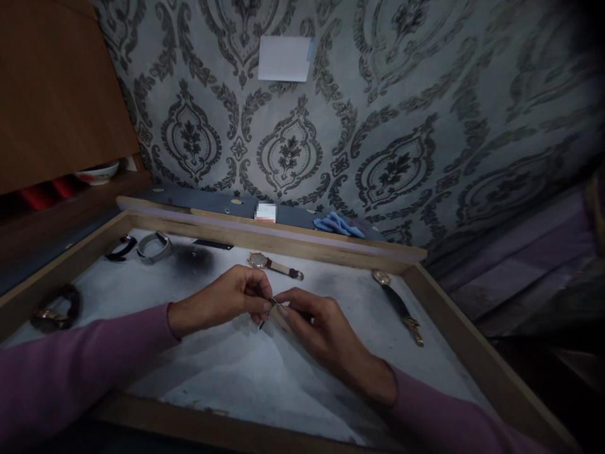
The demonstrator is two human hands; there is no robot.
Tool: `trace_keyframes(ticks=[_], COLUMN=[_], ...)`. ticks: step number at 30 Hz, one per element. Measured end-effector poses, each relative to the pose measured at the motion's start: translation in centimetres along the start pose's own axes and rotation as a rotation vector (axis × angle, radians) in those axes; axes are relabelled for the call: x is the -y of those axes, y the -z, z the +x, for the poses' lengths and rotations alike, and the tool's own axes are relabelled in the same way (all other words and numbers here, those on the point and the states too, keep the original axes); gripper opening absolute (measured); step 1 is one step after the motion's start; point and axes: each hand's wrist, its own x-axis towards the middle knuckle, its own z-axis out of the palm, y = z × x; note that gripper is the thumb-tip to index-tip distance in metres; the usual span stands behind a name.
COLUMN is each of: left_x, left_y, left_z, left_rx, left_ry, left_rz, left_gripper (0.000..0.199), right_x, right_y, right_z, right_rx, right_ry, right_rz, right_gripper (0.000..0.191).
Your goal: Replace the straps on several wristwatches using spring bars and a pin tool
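Observation:
My left hand (243, 293) and my right hand (314, 318) meet over the middle of the white-bottomed wooden tray (312, 243). Their fingertips are closed in a pinch on one small piece, which looks like a watch strap (278, 317), beige with a dark end poking out below. Most of it is hidden by the fingers. Just behind the hands lies a watch (258, 260) with a rose-gold case, and a brown strap with a beige underside stretches to its right, ending in a buckle. Only one strap half shows on it.
Around the tray lie a gold watch with a dark strap (401, 306) at right, a grey band (154, 248), a black band (121, 249) and a brown-strapped watch (55, 310) at left. Behind the rim is a blue cloth (338, 224). A wooden cabinet (61, 94) stands left.

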Motion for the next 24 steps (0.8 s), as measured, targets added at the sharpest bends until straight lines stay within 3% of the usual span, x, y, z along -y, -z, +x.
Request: trace_keyframes(ticks=[24], left_x=[-0.31], left_y=[-0.03], left_z=[-0.16], left_rx=[0.000], left_ry=[-0.059], left_rz=[0.000], left_gripper=[0.017], right_x=[0.14], right_y=[0.32], right_z=[-0.23], right_rx=[-0.052], right_ry=[0.104], right_rz=[-0.030], right_gripper=[0.024])
